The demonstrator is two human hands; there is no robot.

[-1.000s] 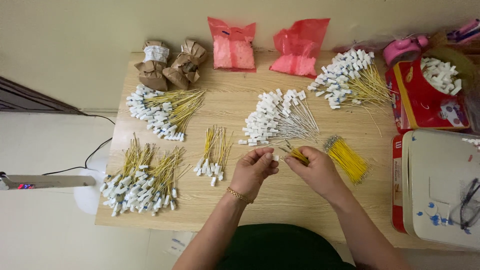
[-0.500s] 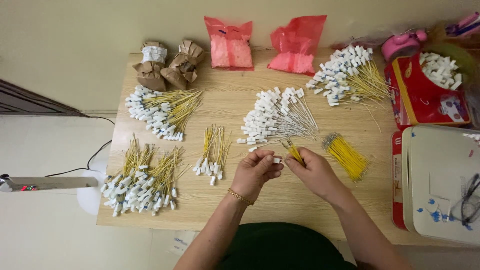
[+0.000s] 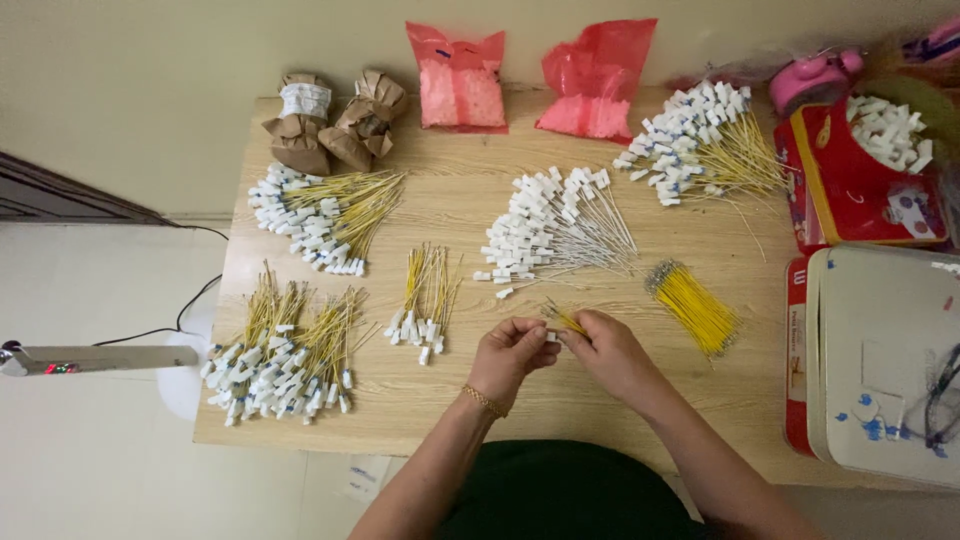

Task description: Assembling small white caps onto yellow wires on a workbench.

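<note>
Pinching a few short yellow wires point(image 3: 566, 320) between the fingertips of both hands, I have my left hand point(image 3: 510, 355) and right hand point(image 3: 610, 352) drawn together over the near middle of the wooden table point(image 3: 600, 405), the two hands touching around the wires. Bare wood lies between my hands and the near edge, and more to the right of them, up to the white box point(image 3: 885, 370) at the right edge. Just right of my hands lies one bundle of bare yellow wires point(image 3: 695, 308). Five heaps of wires with white plugs lie around: a small one point(image 3: 425, 300) just left of my hands, a big one point(image 3: 285, 350) at the left edge, one point(image 3: 320, 218) beyond that, one point(image 3: 555, 228) straight beyond my hands, one point(image 3: 700, 135) far right. Along the far edge stand two brown paper bundles point(image 3: 335, 122) and two red plastic bags point(image 3: 530, 85), the left holding pale small pieces. A red box point(image 3: 850, 190) at the right edge holds loose white plugs point(image 3: 890, 130)
</note>
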